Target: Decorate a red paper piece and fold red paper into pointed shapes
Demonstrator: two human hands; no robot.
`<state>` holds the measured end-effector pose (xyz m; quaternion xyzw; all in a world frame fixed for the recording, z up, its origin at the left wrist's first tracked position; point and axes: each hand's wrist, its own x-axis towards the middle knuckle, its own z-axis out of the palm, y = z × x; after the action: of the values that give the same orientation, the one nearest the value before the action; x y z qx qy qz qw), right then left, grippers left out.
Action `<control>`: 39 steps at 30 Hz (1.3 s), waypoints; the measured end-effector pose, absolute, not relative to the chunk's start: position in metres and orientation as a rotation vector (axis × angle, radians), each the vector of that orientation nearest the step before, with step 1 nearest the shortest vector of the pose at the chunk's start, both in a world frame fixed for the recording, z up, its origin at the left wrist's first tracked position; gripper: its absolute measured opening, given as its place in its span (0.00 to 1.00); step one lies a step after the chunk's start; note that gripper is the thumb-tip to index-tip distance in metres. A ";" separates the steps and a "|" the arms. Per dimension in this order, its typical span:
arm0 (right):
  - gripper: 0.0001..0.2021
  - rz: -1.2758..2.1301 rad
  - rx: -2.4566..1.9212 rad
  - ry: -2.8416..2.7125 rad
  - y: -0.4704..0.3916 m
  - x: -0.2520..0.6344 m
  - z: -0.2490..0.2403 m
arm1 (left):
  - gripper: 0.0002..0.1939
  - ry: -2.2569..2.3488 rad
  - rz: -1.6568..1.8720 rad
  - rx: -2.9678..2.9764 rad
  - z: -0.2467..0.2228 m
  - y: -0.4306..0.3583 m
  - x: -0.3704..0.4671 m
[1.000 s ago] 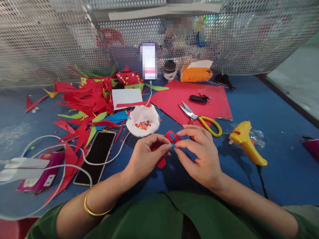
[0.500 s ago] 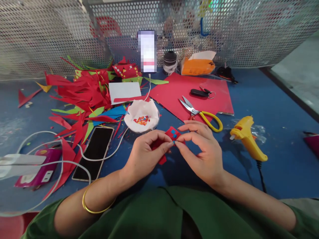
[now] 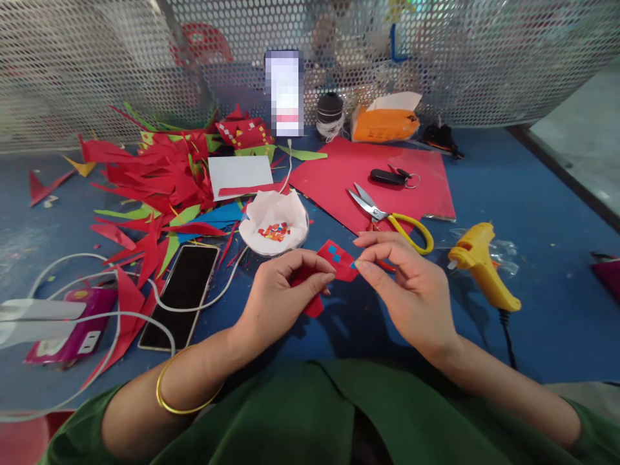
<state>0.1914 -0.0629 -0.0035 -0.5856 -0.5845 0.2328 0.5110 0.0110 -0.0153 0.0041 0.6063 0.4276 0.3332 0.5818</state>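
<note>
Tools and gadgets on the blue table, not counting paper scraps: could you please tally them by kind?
Scissors: 1
Glue gun: 1
Phones: 2, one lying flat, one propped upright
Key fob: 1
Bowl of paper bits: 1
Total: 6
The left hand holds a red paper piece; the right hand pinches a small blue bit beside it.

On the blue counter [image 3: 533,194]: yellow-handled scissors [image 3: 387,219] at one o'clock, yellow glue gun [image 3: 482,268] at three, black phone [image 3: 181,294] at nine, paper scraps [image 3: 159,181] at eleven.
</note>
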 end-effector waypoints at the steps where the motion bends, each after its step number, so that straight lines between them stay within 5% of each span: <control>1: 0.05 0.621 -1.429 -1.372 -0.062 0.193 -0.003 | 0.01 1.008 0.783 1.389 0.004 -0.015 0.010; 10: 0.06 0.788 -1.518 -1.401 -0.060 0.190 0.001 | 0.01 1.070 0.768 1.331 0.004 -0.013 0.012; 17: 0.06 0.728 -1.537 -1.422 -0.061 0.187 0.000 | 0.16 1.047 0.771 1.128 0.002 -0.014 0.013; 22: 0.06 0.679 -1.521 -1.458 -0.062 0.185 -0.003 | 0.08 1.039 0.568 1.151 0.003 -0.014 0.013; 39: 0.04 0.514 -1.465 -1.472 -0.063 0.183 -0.011 | 0.10 1.120 0.555 1.203 0.007 -0.014 0.013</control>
<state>0.1828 -0.0626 -0.0114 -0.6007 -0.6036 0.2109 0.4800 0.0128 -0.0139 0.0069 0.5289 0.4924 0.2441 0.6466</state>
